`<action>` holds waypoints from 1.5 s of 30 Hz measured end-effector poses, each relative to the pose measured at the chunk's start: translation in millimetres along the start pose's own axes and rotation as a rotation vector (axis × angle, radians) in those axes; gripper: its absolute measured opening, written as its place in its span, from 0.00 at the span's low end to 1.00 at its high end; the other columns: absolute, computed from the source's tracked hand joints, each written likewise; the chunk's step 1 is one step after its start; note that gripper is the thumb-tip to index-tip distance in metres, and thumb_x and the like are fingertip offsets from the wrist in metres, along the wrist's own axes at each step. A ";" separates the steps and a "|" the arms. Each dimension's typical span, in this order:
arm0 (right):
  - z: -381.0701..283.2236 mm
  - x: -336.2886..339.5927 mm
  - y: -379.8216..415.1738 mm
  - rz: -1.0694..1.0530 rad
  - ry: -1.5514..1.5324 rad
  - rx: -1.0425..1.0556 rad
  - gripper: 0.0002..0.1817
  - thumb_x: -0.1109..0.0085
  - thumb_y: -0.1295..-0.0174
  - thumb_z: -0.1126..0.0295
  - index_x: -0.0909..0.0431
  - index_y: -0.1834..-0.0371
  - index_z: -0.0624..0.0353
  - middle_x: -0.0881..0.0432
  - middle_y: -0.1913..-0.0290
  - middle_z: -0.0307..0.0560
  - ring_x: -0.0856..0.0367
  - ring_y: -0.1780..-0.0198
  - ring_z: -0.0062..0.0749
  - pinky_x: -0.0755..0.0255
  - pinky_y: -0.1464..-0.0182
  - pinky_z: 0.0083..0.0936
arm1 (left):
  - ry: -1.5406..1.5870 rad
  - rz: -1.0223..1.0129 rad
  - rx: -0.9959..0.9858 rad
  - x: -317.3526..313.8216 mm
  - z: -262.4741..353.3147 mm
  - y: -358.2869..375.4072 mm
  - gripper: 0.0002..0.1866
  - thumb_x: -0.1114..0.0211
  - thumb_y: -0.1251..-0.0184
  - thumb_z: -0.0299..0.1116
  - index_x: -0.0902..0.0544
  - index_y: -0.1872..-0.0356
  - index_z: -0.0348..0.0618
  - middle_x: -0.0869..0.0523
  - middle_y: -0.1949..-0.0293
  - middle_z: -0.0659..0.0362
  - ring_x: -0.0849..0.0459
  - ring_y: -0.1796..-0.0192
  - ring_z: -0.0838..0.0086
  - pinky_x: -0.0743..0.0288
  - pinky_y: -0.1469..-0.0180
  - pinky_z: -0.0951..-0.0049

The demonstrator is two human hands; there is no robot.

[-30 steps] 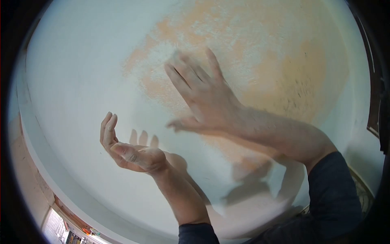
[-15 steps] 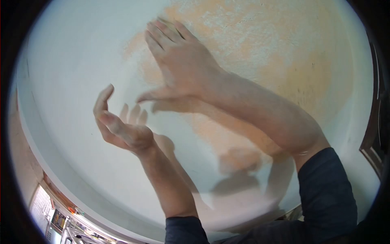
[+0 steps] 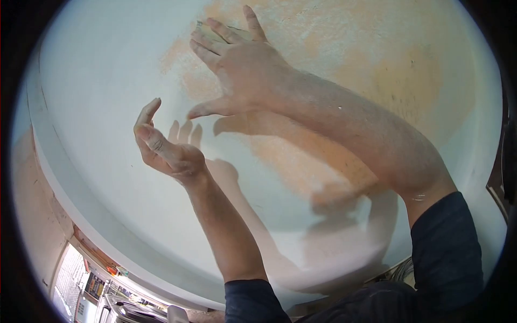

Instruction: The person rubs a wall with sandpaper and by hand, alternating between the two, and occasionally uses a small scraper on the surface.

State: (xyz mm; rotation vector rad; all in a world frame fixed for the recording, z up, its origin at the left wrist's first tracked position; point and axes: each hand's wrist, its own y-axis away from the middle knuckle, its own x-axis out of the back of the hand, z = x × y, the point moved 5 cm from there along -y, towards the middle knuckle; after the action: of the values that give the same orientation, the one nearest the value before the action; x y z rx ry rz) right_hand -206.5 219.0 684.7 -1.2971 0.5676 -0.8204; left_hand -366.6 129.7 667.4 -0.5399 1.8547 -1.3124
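My right hand [image 3: 245,67] lies over a yellowish sheet of sandpaper [image 3: 218,33] with faint print at its edge, holding it against a broad white surface [image 3: 102,91]. Its fingers are spread across the sheet, and the thumb points left, off the sheet. Orange, scuffed patches [image 3: 344,40] show on the surface around and right of that hand. Below and to the left, my left hand [image 3: 172,153] is raised with fingers apart and loosely bent. Nothing is in it, and its shadow falls beside it. Dust coats the fingers.
A raised pale rim [image 3: 91,212] curves along the left and lower side of the surface. Past it at lower left are a bright window [image 3: 69,274] and cluttered shelves [image 3: 97,285]. A dark frame edge [image 3: 498,202] stands at far right.
The fingers of my right hand have spread wider, showing more of the sandpaper. My left hand has shifted slightly up and right in view, still empty. The view has moved a little.
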 end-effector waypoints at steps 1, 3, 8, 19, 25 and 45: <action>3.3 2.0 12.8 -0.009 -0.041 0.036 0.70 0.46 0.43 0.14 0.41 0.14 0.66 0.37 0.13 0.54 0.54 0.09 0.49 0.72 0.15 0.76 | -0.010 -0.016 -0.036 1.2 8.3 3.3 0.33 0.59 0.09 0.54 0.12 0.52 0.34 0.10 0.50 0.49 0.13 0.43 0.59 0.22 0.36 0.58; 15.4 4.4 35.8 -0.001 -0.071 0.078 0.70 0.46 0.42 0.14 0.41 0.14 0.66 0.37 0.13 0.55 0.54 0.09 0.49 0.71 0.14 0.75 | -0.012 -0.019 -0.087 6.3 12.4 -0.1 0.33 0.58 0.09 0.53 0.12 0.53 0.34 0.10 0.50 0.49 0.13 0.44 0.59 0.22 0.36 0.58; 1.6 -5.9 26.3 -0.076 0.119 0.263 0.72 0.48 0.41 0.14 0.42 0.16 0.76 0.41 0.13 0.65 0.51 0.10 0.52 0.63 0.10 0.59 | -0.056 -0.078 -0.280 20.8 17.5 -22.4 0.38 0.63 0.08 0.56 0.11 0.50 0.32 0.08 0.51 0.46 0.12 0.44 0.56 0.23 0.31 0.54; -59.8 -8.1 124.1 -0.049 -0.237 0.039 0.67 0.40 0.39 0.22 0.39 0.19 0.79 0.40 0.16 0.74 0.48 0.11 0.61 0.57 0.11 0.55 | 0.180 -0.162 -0.273 3.5 -9.0 -10.7 0.31 0.53 0.10 0.53 0.10 0.56 0.36 0.08 0.56 0.52 0.12 0.51 0.65 0.21 0.47 0.67; -46.4 -10.3 58.3 0.062 -0.104 0.116 0.68 0.43 0.39 0.20 0.38 0.20 0.79 0.39 0.16 0.73 0.45 0.13 0.64 0.54 0.13 0.57 | 0.158 -0.181 -0.294 32.7 -33.2 -14.1 0.31 0.54 0.09 0.53 0.10 0.52 0.35 0.07 0.54 0.52 0.11 0.48 0.62 0.21 0.43 0.63; -34.5 -37.6 4.2 0.298 -0.130 -0.014 0.71 0.40 0.43 0.19 0.40 0.19 0.79 0.40 0.16 0.74 0.46 0.13 0.65 0.55 0.13 0.58 | -0.224 -0.446 -0.276 27.0 -47.2 7.2 0.45 0.63 0.18 0.73 0.26 0.19 0.48 0.27 0.19 0.47 0.46 0.11 0.43 0.74 0.15 0.28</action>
State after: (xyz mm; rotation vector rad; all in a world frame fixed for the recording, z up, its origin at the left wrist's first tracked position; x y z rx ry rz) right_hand -254.9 228.2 670.7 -1.2318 0.6447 -0.4840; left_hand -419.6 140.9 658.7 -1.2520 1.7955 -1.2113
